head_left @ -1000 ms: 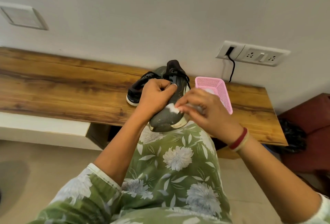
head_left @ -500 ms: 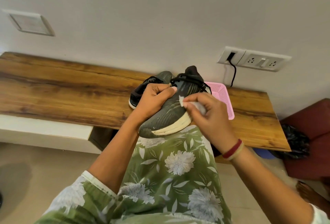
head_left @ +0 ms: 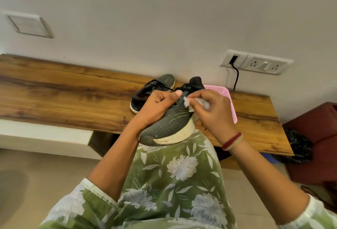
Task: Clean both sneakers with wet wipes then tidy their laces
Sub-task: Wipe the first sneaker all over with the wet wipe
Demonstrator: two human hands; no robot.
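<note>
Left grip [head_left: 156, 109] holds the grey sneaker [head_left: 169, 126] — right grip [head_left: 215, 115] pinches a wet wipe [head_left: 187, 102] onto it (second sneaker [head_left: 140, 99] at eleven o'clock).

Home room: wooden bench [head_left: 73, 90], wall sockets [head_left: 259, 63].

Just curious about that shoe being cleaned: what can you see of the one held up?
The held sneaker is dark grey mesh with a thick cream sole and black laces. Its toe points toward the person. The left hand grips its upper; the right hand pinches a white wipe near the laces.
</note>
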